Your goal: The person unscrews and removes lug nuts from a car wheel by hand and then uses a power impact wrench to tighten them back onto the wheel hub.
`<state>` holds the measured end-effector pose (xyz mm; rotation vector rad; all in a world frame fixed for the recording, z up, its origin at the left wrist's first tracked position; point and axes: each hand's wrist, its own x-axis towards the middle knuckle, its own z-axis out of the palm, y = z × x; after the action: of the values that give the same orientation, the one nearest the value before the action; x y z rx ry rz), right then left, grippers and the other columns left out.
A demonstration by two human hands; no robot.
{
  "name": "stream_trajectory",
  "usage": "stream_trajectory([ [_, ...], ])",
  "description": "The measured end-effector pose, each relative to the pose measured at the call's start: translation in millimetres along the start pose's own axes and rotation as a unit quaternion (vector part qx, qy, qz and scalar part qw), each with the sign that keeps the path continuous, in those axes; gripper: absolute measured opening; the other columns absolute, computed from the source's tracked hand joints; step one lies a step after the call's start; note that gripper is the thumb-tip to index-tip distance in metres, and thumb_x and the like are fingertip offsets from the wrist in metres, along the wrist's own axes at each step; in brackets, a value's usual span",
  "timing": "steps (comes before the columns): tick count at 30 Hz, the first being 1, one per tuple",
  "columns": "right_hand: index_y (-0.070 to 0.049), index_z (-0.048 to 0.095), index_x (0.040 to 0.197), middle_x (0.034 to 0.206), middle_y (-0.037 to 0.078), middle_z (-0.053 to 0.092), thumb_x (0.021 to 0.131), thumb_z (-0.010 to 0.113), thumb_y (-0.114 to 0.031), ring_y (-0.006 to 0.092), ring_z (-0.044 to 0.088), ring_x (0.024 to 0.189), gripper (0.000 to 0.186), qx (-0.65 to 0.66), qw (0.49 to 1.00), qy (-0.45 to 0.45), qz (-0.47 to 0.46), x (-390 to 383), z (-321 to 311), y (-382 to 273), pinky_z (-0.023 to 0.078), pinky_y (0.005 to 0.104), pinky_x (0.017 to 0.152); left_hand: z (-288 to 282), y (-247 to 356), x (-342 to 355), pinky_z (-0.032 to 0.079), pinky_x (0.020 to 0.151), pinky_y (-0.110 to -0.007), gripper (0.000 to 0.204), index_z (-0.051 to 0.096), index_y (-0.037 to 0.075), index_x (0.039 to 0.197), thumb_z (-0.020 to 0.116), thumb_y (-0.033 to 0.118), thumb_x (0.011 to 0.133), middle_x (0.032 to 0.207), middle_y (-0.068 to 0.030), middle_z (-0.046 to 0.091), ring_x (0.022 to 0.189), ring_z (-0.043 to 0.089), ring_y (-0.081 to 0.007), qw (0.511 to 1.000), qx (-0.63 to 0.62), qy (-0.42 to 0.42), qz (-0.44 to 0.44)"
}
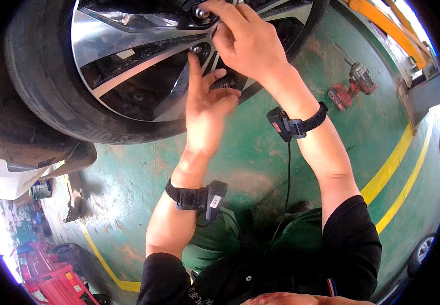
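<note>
Scuffed green workshop floor (250, 162) beneath us; red-and-black cordless impact wrench (358, 81) lies on it, off to our right. Black-and-silver spoked wheel (148, 63) in black rubber tyre (42, 91) stands before us. Our left grip (203, 112) spreads loosely, holding nothing, index fingertip at a shiny metal lug nut (195, 49). Our right grip (253, 46) curls partway at the upper chrome nut (201, 12); whether it pinches, we cannot tell.

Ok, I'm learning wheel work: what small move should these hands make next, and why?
Probably a finger turn of the lower lug fastener: the left hand has a fingertip at it, the right hand is at the upper lug fastener, and the cordless impact wrench lies on the green floor.
</note>
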<state>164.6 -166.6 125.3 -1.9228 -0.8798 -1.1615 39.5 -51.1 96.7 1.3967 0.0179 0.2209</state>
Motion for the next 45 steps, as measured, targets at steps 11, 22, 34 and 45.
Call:
stream_trajectory([
  [11,-0.029,0.065,0.128,0.088,0.007,0.06,0.085,0.071,-0.017,0.027,0.066,0.067,0.045,-0.043,0.997,-0.053,0.03,0,5,-3,0.057,0.0358,0.054,-7,3,-1,0.053,0.077,-0.027,0.1,0.008,0.017,0.169,0.062,0.0,0.087,0.15,-0.0226,0.053,0.105,0.07,-0.0241,0.999,0.038,-0.009,-0.008],
  [22,-0.024,0.063,0.127,0.085,0.011,0.056,0.087,0.07,-0.018,0.0299,0.064,0.059,0.041,0.033,0.998,-0.032,0.042,1,-12,-7,0.052,0.0399,0.049,9,9,-4,0.051,0.079,-0.028,0.098,0.007,0.019,0.169,0.064,0.007,0.09,0.141,-0.0146,0.059,0.106,0.067,-0.0201,0.997,0.073,0.0,-0.012],
  [34,-0.024,0.062,0.127,0.083,0.011,0.056,0.089,0.069,-0.02,0.031,0.064,0.061,0.039,0.047,0.998,-0.046,0.018,1,-10,-3,0.052,0.041,0.051,10,10,-4,0.05,0.079,-0.027,0.094,0.008,0.02,0.169,0.06,0.002,0.093,0.142,-0.0161,0.06,0.11,0.067,-0.0197,0.997,0.07,0.016,-0.01],
  [45,-0.026,0.062,0.128,0.083,0.01,0.055,0.088,0.068,-0.018,0.0288,0.064,0.059,0.041,0.035,0.998,-0.038,0.02,-3,-13,-2,0.05,0.0389,0.048,10,11,-5,0.05,0.084,-0.031,0.095,0.008,0.017,0.169,0.062,0.006,0.092,0.14,-0.0177,0.061,0.113,0.066,-0.0232,0.998,0.053,0.02,-0.026],
])
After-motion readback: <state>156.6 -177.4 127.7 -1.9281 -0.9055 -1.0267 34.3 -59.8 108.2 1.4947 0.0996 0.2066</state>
